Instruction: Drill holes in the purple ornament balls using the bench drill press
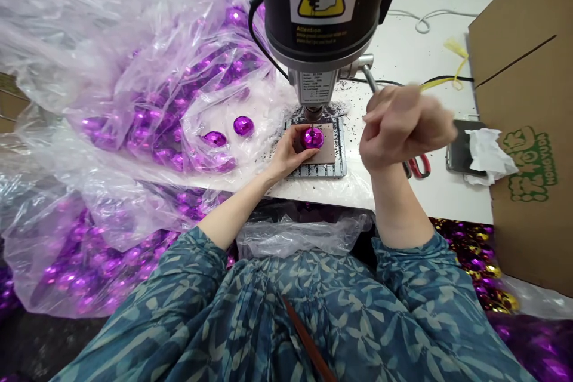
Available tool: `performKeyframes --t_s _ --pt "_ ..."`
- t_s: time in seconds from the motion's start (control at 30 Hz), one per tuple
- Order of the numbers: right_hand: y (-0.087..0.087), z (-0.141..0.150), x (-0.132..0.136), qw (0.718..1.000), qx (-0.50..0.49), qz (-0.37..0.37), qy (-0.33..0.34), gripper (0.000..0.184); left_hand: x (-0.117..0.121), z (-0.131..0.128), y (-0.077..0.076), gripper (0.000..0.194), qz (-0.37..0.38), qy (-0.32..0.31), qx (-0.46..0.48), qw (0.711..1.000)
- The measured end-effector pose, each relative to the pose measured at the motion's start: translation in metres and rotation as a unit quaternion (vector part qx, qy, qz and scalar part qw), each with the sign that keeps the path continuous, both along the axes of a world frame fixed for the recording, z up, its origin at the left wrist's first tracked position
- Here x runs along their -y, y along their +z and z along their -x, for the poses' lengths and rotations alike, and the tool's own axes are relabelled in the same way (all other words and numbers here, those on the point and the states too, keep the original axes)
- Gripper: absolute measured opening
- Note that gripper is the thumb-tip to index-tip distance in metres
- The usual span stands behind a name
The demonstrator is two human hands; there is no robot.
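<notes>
My left hand pinches a shiny purple faceted ball between thumb and fingers. The ball rests on a brown board lying over the metal base plate, directly below the chuck of a drill press. The bit appears to meet the ball's top, though the exact contact is too small to tell. Raised at the right, my right hand is curled around the end of the press's feed lever; it is slightly blurred.
Left of the press, clear plastic bags hold many purple balls, and two loose balls lie on plastic. Dark shavings litter the white table. At right are red-handled scissors, a dark phone-like item, crumpled tissue and a cardboard box.
</notes>
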State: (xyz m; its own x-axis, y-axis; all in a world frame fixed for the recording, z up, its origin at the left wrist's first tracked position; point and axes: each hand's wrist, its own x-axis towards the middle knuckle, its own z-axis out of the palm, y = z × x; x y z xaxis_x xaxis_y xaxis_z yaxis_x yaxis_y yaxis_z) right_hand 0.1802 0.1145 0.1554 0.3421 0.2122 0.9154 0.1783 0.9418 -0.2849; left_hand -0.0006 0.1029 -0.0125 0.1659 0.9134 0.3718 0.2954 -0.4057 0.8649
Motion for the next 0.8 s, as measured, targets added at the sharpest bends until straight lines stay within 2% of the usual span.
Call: performKeyframes --t_s 0.1,0.17,0.23,0.3,0.4,0.47,0.5,0.53,0.6,0.63,0.7,0.73,0.8 --pt "0.049 0.004 0.002 0.997 -0.015 0.081 0.011 0.050 -0.001 0.000 -0.001 0.069 -0.004 0.012 0.006 1.000" --pt "0.079 0.004 -0.004 0.980 0.022 0.186 0.071 0.069 0.006 0.001 0.001 0.066 -0.013 0.060 -0.006 0.998" --pt "0.095 0.002 -0.014 0.963 0.038 0.240 0.116 0.074 0.024 0.002 0.004 0.062 -0.049 0.106 -0.033 0.993" --pt "0.096 -0.001 -0.024 0.962 0.044 0.238 0.124 0.074 0.054 0.000 0.007 0.057 -0.112 0.084 -0.063 0.988" --pt "0.082 -0.008 -0.032 0.972 0.049 0.199 0.113 0.075 0.101 -0.006 0.010 0.058 -0.194 -0.067 -0.128 0.970" --pt "0.073 -0.012 -0.034 0.976 0.054 0.177 0.116 0.071 0.118 -0.004 0.012 0.064 -0.229 -0.127 -0.174 0.949" --pt "0.070 -0.014 -0.035 0.977 0.057 0.167 0.121 0.067 0.119 0.001 0.013 0.064 -0.243 -0.123 -0.184 0.945" --pt "0.068 -0.015 -0.035 0.977 0.060 0.161 0.124 0.063 0.114 0.010 0.015 0.058 -0.246 -0.091 -0.183 0.947" --pt "0.067 -0.015 -0.036 0.977 0.056 0.160 0.128 0.059 0.089 0.039 0.022 0.038 -0.208 0.039 -0.167 0.963" --pt "0.067 -0.015 -0.037 0.977 0.046 0.165 0.126 0.060 0.072 0.056 0.027 0.031 -0.163 0.129 -0.163 0.965" --pt "0.069 -0.012 -0.039 0.976 0.019 0.181 0.119 0.066 0.033 0.091 0.038 0.026 -0.055 0.273 -0.194 0.941" --pt "0.071 -0.011 -0.040 0.975 0.003 0.188 0.116 0.069 0.015 0.106 0.043 0.023 -0.005 0.313 -0.214 0.926" --pt "0.074 -0.007 -0.041 0.973 -0.021 0.197 0.114 0.073 -0.013 0.126 0.051 0.023 0.086 0.326 -0.240 0.910"
